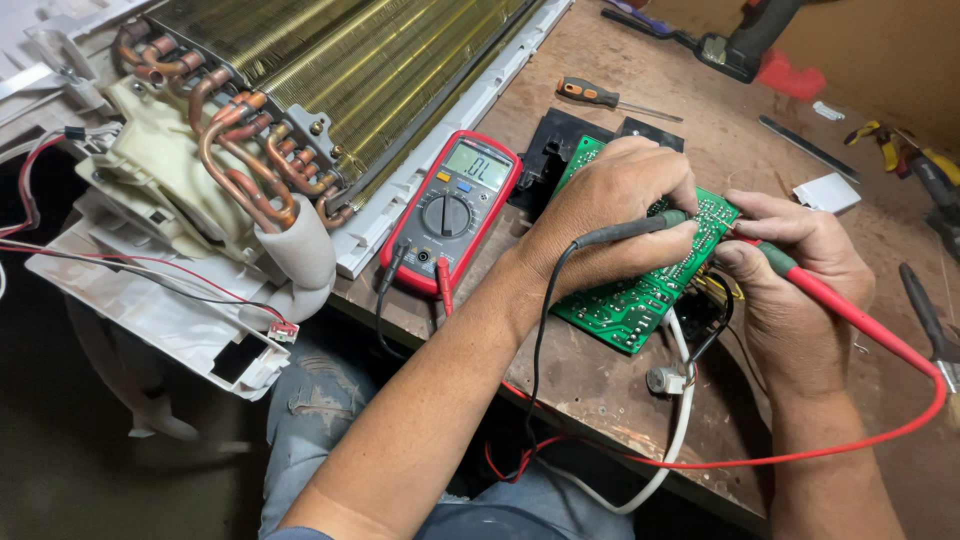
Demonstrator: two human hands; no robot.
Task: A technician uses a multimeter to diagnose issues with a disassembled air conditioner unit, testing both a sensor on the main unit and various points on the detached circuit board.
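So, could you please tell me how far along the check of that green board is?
Done: the indoor unit lies opened up, the circuit board is out on the bench, and the meter is switched on. In hand: the left hand presses the black probe and the right hand the red probe onto the board. Left: the board is still out of the unit.

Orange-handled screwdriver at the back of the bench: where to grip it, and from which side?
Take the screwdriver by its thick orange-and-black handle, at the end toward the coil unit. It lies flat on the workbench, thin shaft pointing right, with bare wood on both sides. Come from above, fingers pinching across the handle. The shaft looks too slim for a sure hold.
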